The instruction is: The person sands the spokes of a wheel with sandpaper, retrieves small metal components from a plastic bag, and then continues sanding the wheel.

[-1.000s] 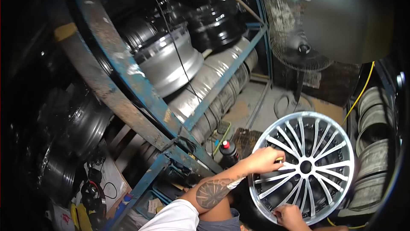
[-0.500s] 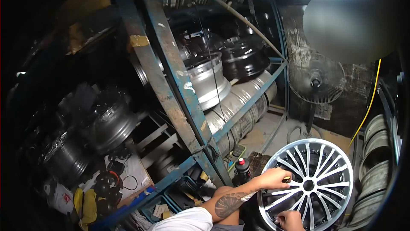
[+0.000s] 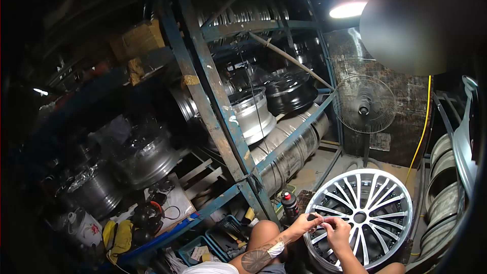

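Note:
A multi-spoke silver alloy wheel (image 3: 378, 200) stands upright on the floor at the lower right, its face toward me. Both my hands meet in front of its left rim. My left hand (image 3: 306, 222), on a tattooed forearm, pinches a small dark object at its fingertips. My right hand (image 3: 337, 232) is raised beside it, fingers closed on the same small item, which is too small to identify. My bent knee shows just below the hands.
A blue, rusty steel rack (image 3: 220, 109) loaded with many wheel rims fills the left and centre. A pedestal fan (image 3: 364, 104) stands behind the wheel. A dark bottle with a red cap (image 3: 288, 205) sits by the rack. More rims (image 3: 446, 193) stack at the right; a yellow cable hangs down the wall.
My view has tilted upward. My right hand rose from the wheel's lower rim to meet my left hand, which came off the spokes; both now hold a small object together.

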Demonstrator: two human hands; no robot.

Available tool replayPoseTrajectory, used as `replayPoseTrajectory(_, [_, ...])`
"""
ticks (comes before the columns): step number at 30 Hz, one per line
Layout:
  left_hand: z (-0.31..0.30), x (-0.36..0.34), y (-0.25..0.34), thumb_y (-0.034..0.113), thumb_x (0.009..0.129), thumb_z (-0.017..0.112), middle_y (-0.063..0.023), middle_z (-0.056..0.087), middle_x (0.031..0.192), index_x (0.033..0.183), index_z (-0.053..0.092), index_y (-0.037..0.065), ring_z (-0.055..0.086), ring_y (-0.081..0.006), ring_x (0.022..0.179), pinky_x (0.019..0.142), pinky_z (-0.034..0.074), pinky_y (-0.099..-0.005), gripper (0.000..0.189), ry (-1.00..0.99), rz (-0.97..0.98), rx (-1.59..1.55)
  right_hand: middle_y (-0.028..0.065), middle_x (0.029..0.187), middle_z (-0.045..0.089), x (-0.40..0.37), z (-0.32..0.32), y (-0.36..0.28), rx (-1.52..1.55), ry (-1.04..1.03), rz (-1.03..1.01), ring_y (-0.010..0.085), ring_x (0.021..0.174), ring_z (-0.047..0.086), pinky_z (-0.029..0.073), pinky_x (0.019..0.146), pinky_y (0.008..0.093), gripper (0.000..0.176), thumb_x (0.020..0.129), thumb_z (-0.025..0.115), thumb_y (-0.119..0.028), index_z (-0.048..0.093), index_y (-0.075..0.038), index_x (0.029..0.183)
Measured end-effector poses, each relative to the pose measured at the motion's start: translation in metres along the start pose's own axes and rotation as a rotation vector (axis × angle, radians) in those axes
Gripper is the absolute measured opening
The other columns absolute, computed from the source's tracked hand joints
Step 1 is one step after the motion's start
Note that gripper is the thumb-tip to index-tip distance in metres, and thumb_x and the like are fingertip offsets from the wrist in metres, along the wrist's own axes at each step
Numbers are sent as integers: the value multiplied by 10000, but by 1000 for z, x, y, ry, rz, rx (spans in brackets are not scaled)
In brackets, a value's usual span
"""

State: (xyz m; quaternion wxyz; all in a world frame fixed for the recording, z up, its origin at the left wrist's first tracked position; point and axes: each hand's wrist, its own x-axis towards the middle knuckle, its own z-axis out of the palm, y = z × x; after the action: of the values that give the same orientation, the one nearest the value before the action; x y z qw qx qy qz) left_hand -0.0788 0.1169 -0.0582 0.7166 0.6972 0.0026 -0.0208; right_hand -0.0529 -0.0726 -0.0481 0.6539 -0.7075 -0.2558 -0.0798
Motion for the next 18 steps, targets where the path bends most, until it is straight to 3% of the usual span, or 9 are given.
replayPoseTrajectory(2, [-1,-12,9,397,984,718,57,593,739,1014,717,89,496,-27,624,554,357,-208,310,5,16,14,133,841,758,-2,1,-12,73,-5,14,200,731,739,578,692,315,108,821,781,-11,754,13,923])
replayPoseTrajectory(6, [-2,-24,3,273,973,753,43,643,770,1031,722,53,530,-29,630,567,393,-185,229,90,160,-39,73,833,758,-10,5,-6,410,-99,263,97,756,680,543,710,260,81,879,774,-40,757,21,930])
replayPoseTrajectory(9, [-1,-24,10,271,972,752,29,665,788,1026,727,40,554,-39,651,583,415,-196,239,65,174,47,51,859,742,-14,2,-15,624,-114,368,81,749,643,512,689,243,81,898,771,-47,745,10,951])
replayPoseTrajectory(14, [11,-4,30,257,981,738,-3,679,821,1024,716,19,597,-75,702,644,476,-230,243,-71,162,80,54,863,747,-9,-15,-24,579,-18,413,85,722,642,520,685,251,61,905,758,-41,742,3,944])
replayPoseTrajectory(15, [17,2,36,236,982,733,-6,669,813,1002,706,9,589,-80,704,655,480,-242,230,-90,181,68,51,895,738,-7,-19,-26,612,-19,418,89,781,656,530,742,246,57,921,731,-27,716,6,966])
replayPoseTrajectory(18, [30,25,54,157,988,688,-14,660,832,985,682,-5,580,-85,735,680,488,-258,162,-184,202,146,36,935,709,-5,-26,-24,684,89,384,82,848,637,499,757,230,47,961,688,-32,673,-8,999])
